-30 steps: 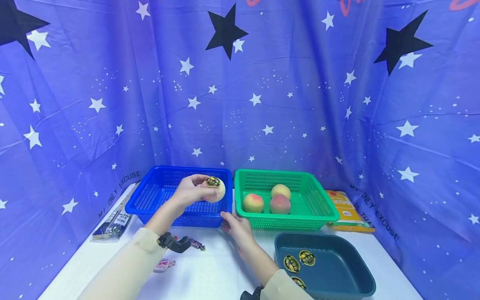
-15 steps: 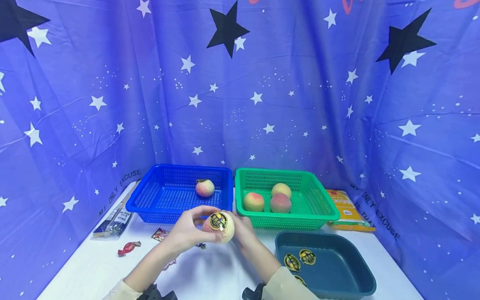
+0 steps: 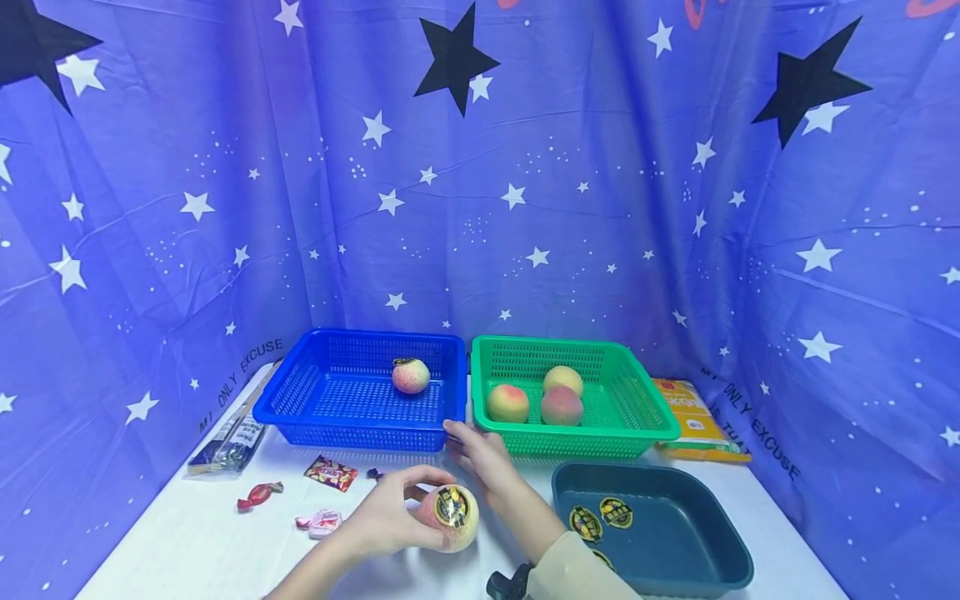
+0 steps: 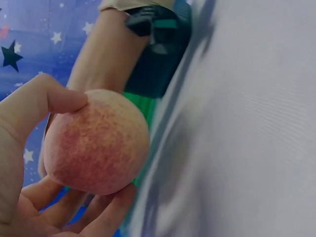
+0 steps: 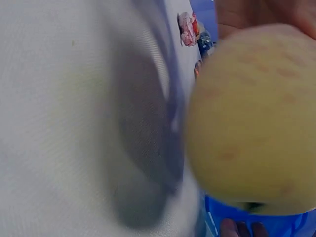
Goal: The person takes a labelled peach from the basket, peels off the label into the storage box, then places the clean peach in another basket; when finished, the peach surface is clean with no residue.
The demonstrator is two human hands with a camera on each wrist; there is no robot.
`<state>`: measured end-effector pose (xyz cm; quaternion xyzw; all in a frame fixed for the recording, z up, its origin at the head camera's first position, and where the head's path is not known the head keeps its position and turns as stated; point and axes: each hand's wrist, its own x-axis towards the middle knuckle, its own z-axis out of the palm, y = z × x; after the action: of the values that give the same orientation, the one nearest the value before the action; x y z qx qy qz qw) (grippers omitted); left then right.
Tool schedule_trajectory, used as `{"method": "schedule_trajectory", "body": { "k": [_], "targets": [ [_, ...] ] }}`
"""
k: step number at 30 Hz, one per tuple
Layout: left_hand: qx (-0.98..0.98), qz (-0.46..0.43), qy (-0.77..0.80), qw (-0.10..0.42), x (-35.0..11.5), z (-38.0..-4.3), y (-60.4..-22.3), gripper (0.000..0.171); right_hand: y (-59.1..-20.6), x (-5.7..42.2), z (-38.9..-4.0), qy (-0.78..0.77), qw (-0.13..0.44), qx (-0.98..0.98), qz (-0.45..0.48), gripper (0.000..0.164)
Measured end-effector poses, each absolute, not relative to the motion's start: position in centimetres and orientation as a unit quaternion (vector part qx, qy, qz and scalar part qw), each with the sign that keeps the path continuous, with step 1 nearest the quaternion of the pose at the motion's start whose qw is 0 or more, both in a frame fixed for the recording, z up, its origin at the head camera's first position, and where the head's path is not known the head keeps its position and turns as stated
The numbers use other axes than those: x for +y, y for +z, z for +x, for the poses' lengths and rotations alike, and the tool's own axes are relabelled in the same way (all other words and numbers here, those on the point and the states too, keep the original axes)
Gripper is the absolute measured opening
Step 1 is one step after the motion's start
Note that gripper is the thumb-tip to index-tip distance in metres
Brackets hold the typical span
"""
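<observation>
My left hand (image 3: 401, 510) grips a peach (image 3: 456, 518) between thumb and fingers, close over the front of the white table. A round black-and-gold sticker (image 3: 452, 506) is on the peach's upper side. In the left wrist view its pinkish side fills my grasp. My right hand (image 3: 483, 462) reaches to the near right corner of the blue basket (image 3: 360, 437), fingertips at its rim. Inside that basket lies another peach (image 3: 411, 377) with a dark sticker on top. The held peach looms large in the right wrist view.
A green basket (image 3: 487, 344) with three peaches stands right of the blue one. In front of it, a dark tray (image 3: 675, 533) bears several stickers. Wrapped candies (image 3: 330, 472) lie at left. A yellow packet (image 3: 693, 417) and clear-wrapped packet (image 3: 228, 446) flank the baskets.
My left hand has brought the peach from over the blue basket down toward the table's front. The peach in that basket and the candies have come into view. My right hand stays near the corner.
</observation>
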<state>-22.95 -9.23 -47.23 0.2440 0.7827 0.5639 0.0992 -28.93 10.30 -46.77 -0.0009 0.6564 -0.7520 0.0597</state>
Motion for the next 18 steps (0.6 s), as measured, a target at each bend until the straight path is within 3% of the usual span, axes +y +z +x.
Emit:
{"method": "schedule_trajectory", "body": {
  "k": [6,11,14,18],
  "targets": [
    [0.786,0.258,0.55,0.115,-8.9,-22.7,-48.6,0.069,-46.8,10.3,-28.9,-0.755,0.064,0.652,-0.003,0.065],
    [0.78,0.256,0.559,0.116,-8.9,-22.7,-48.9,0.07,-46.5,10.3,-28.2,-0.741,0.07,0.668,0.002,0.075],
    [0.773,0.257,0.567,0.123,-8.9,-22.6,-48.9,0.071,-46.0,10.7,-27.3,-0.719,0.065,0.692,-0.002,0.07],
    [0.761,0.243,0.584,0.144,-9.0,-22.6,-48.9,0.072,-45.3,11.6,-25.6,-0.66,0.052,0.75,-0.022,0.051]
  ]
}}
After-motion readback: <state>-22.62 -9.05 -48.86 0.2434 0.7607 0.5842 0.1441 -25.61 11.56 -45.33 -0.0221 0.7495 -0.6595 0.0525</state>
